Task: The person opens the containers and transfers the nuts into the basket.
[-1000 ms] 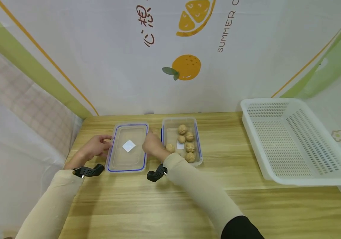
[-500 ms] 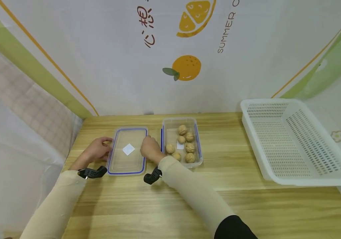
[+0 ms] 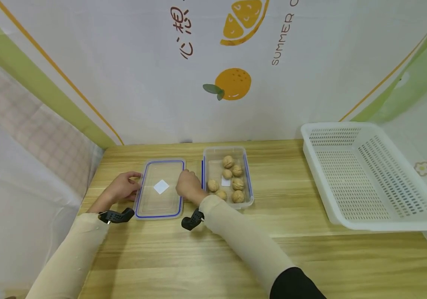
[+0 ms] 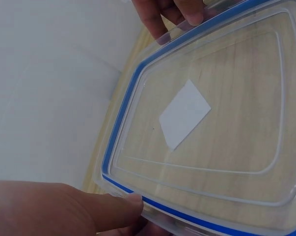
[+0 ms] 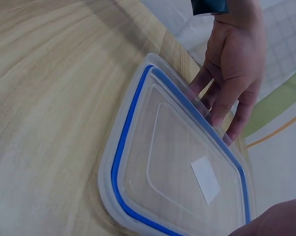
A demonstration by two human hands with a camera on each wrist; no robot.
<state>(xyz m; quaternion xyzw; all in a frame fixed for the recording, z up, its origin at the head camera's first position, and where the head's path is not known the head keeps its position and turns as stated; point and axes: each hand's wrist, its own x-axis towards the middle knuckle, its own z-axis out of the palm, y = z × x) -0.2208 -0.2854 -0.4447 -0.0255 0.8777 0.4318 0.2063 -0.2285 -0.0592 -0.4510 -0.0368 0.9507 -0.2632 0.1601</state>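
Note:
A clear plastic lid (image 3: 157, 199) with a blue seal and a white square label (image 3: 161, 186) lies on the left of the table. My left hand (image 3: 123, 187) pinches its left edge, thumb on top and fingers at the side, as the right wrist view shows. At the opposite edge my right hand (image 3: 190, 185) grips with curled fingers; its fingertips show by the rim in the left wrist view. Beside that hand stands a clear plastic food container (image 3: 249, 178) holding several walnuts (image 3: 238, 184). The right sleeve covers part of the container's near left corner.
A white perforated plastic basket (image 3: 366, 174) stands at the right of the wooden table (image 3: 153, 257). Behind the table hangs a white cloth (image 3: 153, 104) with printed fruit. Another cloth side wall rises at the left.
Both hands and the lid have shifted slightly toward me during the first half second. My right sleeve has uncovered more of the near walnuts. Almost nothing differs in the last half second.

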